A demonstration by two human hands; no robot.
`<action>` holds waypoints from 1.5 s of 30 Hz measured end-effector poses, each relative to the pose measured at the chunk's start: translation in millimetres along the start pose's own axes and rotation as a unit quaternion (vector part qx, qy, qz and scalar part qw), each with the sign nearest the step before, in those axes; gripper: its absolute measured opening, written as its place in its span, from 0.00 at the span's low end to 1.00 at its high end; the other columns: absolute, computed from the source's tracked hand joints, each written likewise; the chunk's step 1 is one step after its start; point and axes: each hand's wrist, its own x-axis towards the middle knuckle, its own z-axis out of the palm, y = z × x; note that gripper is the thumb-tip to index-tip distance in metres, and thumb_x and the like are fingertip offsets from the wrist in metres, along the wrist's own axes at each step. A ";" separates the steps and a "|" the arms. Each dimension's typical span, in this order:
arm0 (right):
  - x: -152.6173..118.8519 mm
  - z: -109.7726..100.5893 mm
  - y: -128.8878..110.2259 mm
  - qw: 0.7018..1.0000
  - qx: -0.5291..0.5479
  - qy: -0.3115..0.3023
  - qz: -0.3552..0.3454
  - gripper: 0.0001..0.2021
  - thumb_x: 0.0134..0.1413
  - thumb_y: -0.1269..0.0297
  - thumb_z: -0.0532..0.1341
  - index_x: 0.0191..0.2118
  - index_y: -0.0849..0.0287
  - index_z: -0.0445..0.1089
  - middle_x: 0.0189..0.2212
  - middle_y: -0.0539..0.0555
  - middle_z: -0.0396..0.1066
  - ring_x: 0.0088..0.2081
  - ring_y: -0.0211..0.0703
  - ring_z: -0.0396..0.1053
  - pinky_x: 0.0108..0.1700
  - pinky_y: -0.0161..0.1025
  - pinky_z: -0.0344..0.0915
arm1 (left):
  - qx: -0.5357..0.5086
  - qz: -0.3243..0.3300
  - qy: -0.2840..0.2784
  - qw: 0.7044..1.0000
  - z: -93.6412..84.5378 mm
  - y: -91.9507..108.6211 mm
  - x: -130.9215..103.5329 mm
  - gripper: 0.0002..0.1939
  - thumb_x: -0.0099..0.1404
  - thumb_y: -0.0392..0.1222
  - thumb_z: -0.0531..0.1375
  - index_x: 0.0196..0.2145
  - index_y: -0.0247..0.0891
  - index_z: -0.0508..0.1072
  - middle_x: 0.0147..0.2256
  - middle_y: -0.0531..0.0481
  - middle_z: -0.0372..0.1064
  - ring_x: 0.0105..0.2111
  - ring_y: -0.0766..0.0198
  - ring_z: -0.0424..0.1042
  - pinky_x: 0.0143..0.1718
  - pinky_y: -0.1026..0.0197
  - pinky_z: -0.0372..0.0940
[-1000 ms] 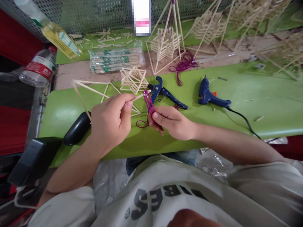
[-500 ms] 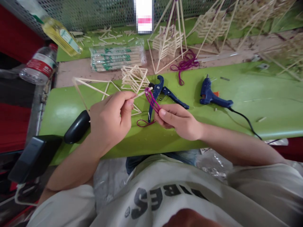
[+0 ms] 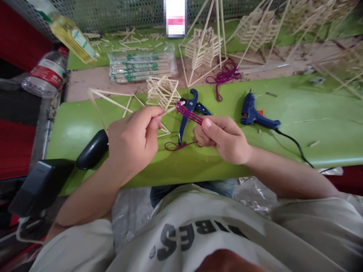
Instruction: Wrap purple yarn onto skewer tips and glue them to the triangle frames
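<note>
Pinching a thin wooden stick (image 3: 170, 110) between thumb and fingertips, the left hand (image 3: 133, 139) is hovering above the near part of the green table (image 3: 312, 124), its fingers curled tight around the stick's near end. The stick's far tip is pointing right, and strands of purple cord (image 3: 189, 114) are looping around that tip. The right hand (image 3: 222, 138) is gripping the other end of those strands between thumb and forefinger, fingers closed, and the strands are stretching taut from the stick tip to the right hand. A loose tail of the same cord is lying in a loop on the table just below and between the 2 hands. Behind the cord, blue cutting pliers (image 3: 188, 109) are lying on the table, partly hidden by the right hand. To the right, a blue glue gun (image 3: 255, 115) is resting with its black cable running off toward the near right edge. Just beyond the left hand, a small stick frame (image 3: 163, 91) is sitting beside a larger stick triangle (image 3: 110, 100). Farther back, a pack of sticks (image 3: 141, 67) and a bundle of purple cord (image 3: 224, 75) are lying near a tall stick pyramid (image 3: 205, 45). At the far left, a water bottle (image 3: 44, 77) is lying on its side.
</note>
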 end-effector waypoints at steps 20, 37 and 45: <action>6.8 -14.6 -3.2 0.995 -0.025 0.071 -0.064 0.29 0.74 0.43 0.66 0.26 0.55 0.60 0.20 0.46 0.56 0.22 0.34 0.52 0.26 0.39 0.49 | -0.024 0.013 0.000 1.000 3.5 -1.6 -3.2 0.07 0.81 0.47 0.65 0.50 0.45 0.81 0.39 0.53 0.85 0.37 0.61 0.85 0.37 0.61 0.72; 7.2 -17.4 -5.8 0.992 -0.072 0.087 -0.063 0.31 0.71 0.34 0.64 0.26 0.55 0.67 0.21 0.48 0.61 0.22 0.36 0.55 0.26 0.42 0.49 | -0.009 0.026 -0.001 1.000 -7.4 1.5 0.8 0.08 0.83 0.46 0.61 0.46 0.47 0.79 0.32 0.55 0.81 0.30 0.64 0.78 0.33 0.57 0.65; 7.3 -19.1 -5.8 0.987 -0.112 0.100 -0.053 0.32 0.70 0.32 0.64 0.27 0.56 0.68 0.21 0.48 0.63 0.22 0.35 0.57 0.26 0.40 0.49 | 0.000 0.022 -0.003 1.000 -2.9 -2.3 0.7 0.09 0.84 0.46 0.59 0.45 0.48 0.79 0.34 0.54 0.81 0.33 0.61 0.79 0.34 0.54 0.65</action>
